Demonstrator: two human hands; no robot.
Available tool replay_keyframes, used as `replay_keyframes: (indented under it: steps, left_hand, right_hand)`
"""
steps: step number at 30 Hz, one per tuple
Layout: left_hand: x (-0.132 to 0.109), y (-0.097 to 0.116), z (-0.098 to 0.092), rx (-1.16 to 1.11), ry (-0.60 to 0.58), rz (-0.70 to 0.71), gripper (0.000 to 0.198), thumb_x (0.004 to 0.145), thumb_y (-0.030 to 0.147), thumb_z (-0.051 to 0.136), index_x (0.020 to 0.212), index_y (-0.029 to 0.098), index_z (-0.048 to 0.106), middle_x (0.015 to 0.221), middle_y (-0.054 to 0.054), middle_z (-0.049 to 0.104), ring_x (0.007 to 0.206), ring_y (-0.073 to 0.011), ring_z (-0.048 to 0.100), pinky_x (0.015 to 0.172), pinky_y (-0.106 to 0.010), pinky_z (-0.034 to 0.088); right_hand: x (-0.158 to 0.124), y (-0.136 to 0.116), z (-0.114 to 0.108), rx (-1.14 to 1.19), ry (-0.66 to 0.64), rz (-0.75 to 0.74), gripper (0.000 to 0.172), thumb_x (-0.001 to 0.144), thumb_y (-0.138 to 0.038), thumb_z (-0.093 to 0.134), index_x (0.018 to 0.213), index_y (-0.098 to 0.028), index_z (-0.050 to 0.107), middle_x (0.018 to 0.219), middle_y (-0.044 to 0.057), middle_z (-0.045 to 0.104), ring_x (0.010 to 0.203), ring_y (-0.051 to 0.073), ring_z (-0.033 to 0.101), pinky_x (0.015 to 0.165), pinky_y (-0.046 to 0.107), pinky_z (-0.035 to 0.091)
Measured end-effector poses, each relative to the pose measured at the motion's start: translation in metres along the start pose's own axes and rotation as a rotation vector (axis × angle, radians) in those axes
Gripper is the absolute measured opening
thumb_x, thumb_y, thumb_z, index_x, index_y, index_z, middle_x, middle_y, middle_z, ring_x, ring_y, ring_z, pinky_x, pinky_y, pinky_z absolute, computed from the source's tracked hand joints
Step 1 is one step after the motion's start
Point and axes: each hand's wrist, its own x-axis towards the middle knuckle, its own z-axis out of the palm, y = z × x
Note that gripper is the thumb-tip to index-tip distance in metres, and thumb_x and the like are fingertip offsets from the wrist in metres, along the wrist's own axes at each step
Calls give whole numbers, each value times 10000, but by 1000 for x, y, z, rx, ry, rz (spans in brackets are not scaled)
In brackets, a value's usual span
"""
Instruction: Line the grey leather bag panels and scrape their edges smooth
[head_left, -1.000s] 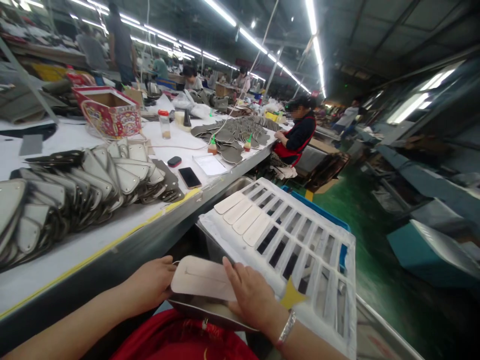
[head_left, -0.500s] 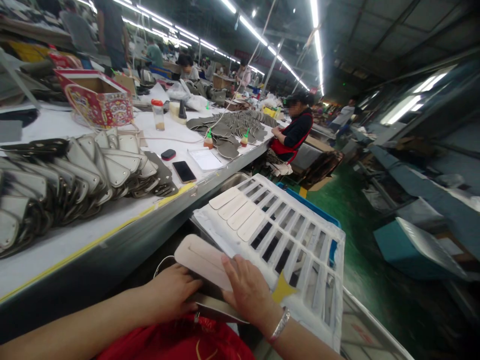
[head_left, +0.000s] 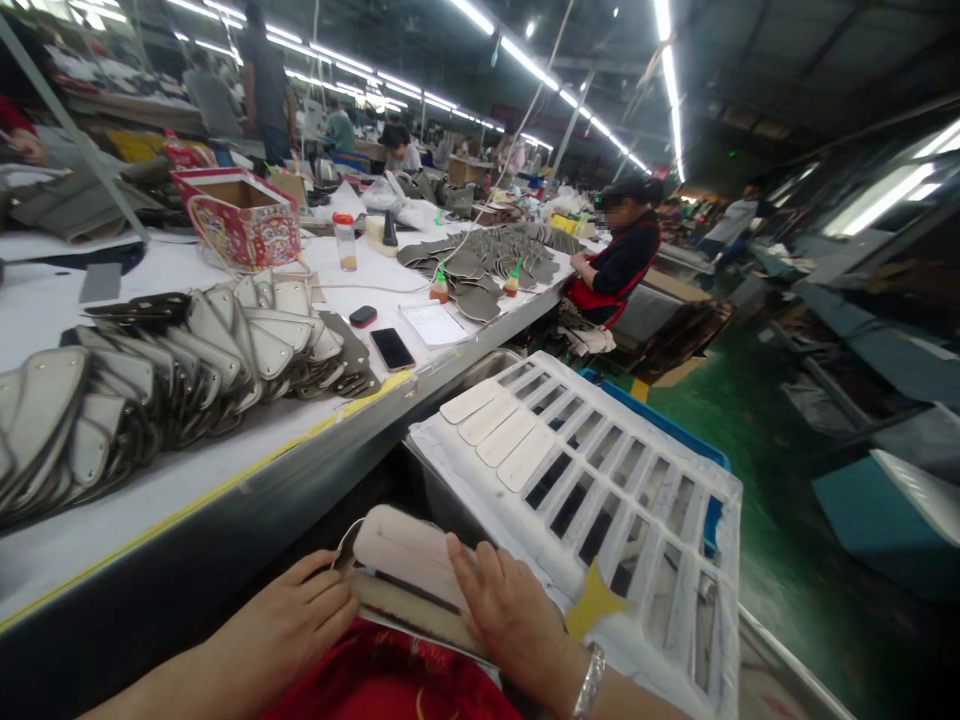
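Note:
My right hand (head_left: 517, 610) grips the right end of a pale, round-ended oblong piece (head_left: 405, 550), thumb and fingers pressed on it. The piece is held tilted over a narrow metal holder with a beige, roller-like surface (head_left: 412, 608). At the left end of that holder is my left hand (head_left: 304, 605), its fingers curled together by a thin wire loop; what they hold, if anything, is hidden. Beside my right hand lies a white slotted rack (head_left: 480, 500). Several similar pale oblong pieces (head_left: 499, 440) lie in a row on its far left part.
The white-topped table (head_left: 360, 395) runs along my left, carrying a pile of grey-white panels (head_left: 225, 350), a phone (head_left: 392, 350), small glue bottles (head_left: 439, 287) and a red patterned box (head_left: 240, 215). A yellow piece (head_left: 595, 602) hangs on the rack. A co-worker (head_left: 619, 250) sits farther along.
My left hand has drawn back left from beneath the oblong piece to the holder's end, exposing the beige surface. My right hand still grips the piece. The view has shifted left.

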Motion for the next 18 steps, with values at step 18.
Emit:
replay_keyframes:
  steps: [18]
  left_hand:
    - [8,-26,-11,-101,-2,125,237,882,135,372,1006,246,541,1146,-11,586,892,-168,535,936,-353,271]
  right_hand:
    - [29,6,-12,184,-244,-215,924,605,-483,661,1336,-67,280,978,156,525,714,255,530,535,352,467]
